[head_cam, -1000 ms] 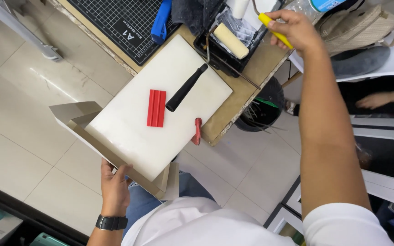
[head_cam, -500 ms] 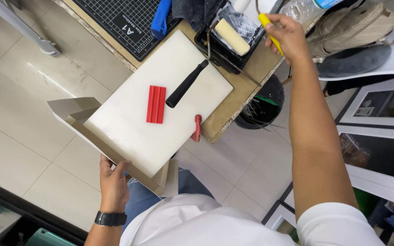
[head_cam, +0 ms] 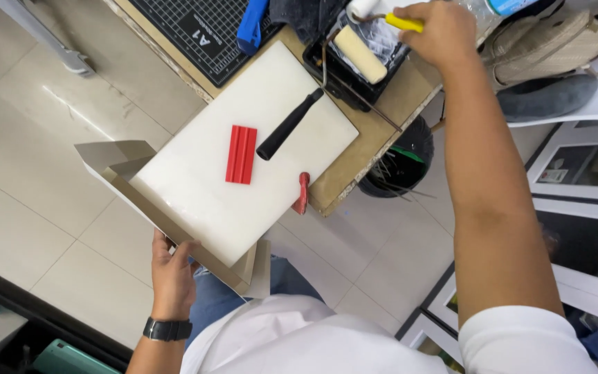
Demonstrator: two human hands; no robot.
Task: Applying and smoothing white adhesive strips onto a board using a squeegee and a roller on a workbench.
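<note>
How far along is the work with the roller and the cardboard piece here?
Looks done: white board laid out with red block. In hand: right hand grips yellow-handled roller above black tray; left hand holds folded cardboard. Left: the cardboard shows no coating.

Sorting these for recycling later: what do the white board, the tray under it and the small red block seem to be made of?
The white board looks like plastic, perhaps foam: smooth, matte, uniformly white, thick-edged. The folded tray beneath it, gripped by the left hand, seems to be grey-brown cardboard, judging by its creased flaps and dull raw surface. The red block looks like moulded plastic or rubber: saturated colour, lengthwise ridges.
</note>
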